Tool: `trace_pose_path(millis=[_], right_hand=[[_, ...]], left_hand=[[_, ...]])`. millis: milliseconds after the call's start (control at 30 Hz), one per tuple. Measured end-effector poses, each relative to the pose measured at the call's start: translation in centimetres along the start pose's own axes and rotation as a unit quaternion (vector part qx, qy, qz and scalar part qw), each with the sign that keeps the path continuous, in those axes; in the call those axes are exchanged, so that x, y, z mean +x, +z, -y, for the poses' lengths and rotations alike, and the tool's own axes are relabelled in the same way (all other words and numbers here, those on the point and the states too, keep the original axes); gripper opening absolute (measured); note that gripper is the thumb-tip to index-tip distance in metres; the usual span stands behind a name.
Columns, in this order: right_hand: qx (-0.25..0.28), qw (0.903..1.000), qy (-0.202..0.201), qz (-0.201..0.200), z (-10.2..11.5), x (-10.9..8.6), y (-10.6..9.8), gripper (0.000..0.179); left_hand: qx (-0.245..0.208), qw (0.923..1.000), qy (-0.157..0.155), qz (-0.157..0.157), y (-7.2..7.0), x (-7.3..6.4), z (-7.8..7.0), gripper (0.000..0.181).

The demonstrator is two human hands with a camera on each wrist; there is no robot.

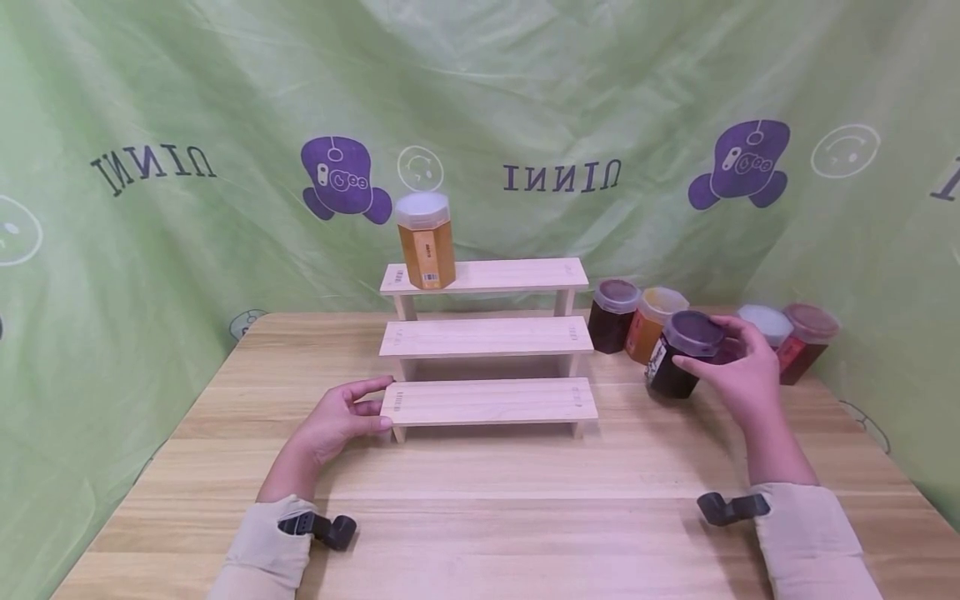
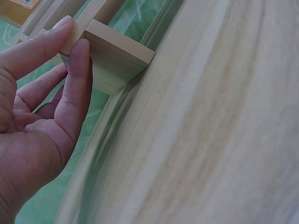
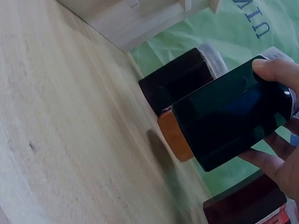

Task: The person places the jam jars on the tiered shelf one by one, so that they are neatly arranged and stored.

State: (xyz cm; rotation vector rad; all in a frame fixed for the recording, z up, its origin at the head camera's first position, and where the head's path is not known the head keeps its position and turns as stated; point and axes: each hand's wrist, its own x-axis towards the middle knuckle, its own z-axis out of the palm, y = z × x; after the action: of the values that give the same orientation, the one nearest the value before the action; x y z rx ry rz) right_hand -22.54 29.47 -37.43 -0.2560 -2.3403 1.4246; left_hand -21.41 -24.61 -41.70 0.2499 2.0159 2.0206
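Note:
My right hand (image 1: pixel 742 367) grips a dark jar (image 1: pixel 672 367) with a translucent lid, thumb on one side and fingers on the other. In the right wrist view this jar (image 3: pixel 229 116) is held above the tabletop, somewhat tilted. At the lowest step of a three-tier wooden stand (image 1: pixel 487 402), my left hand (image 1: pixel 341 421) pinches the left end of the board. The left wrist view shows the thumb and fingertips against that board's corner (image 2: pixel 117 44). An amber jar (image 1: pixel 427 250) with a whitish lid stands on the top step, at its left end.
Right of the stand are another dark jar (image 1: pixel 613 317) and an orange jar (image 1: pixel 651 323). Behind my right hand stand a white-lidded jar (image 1: pixel 767 321), partly hidden, and a red jar (image 1: pixel 806 342). A green printed cloth (image 1: pixel 480 108) hangs behind the wooden table (image 1: pixel 525 533).

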Motion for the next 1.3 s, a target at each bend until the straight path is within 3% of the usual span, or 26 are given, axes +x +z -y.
trace_pose_path(millis=[433, 800, 1300], right_hand=[[0.022, 0.9969, -0.072, 0.021, 1.1, -0.7, 0.8, 0.08], [0.047, 0.9953, -0.077, 0.036, 2.6, -0.9, 1.4, 0.081], [0.035, 0.9938, -0.099, 0.035, 4.0, -0.6, 1.8, 0.082]], left_hand=[[0.0, 1.0, 0.0, -0.003, 0.0, -0.1, 0.2, 0.076], [0.003, 1.0, 0.003, 0.0, 0.0, -0.2, 0.4, 0.077], [0.0, 1.0, 0.002, 0.002, -0.1, -0.1, 0.0, 0.077]])
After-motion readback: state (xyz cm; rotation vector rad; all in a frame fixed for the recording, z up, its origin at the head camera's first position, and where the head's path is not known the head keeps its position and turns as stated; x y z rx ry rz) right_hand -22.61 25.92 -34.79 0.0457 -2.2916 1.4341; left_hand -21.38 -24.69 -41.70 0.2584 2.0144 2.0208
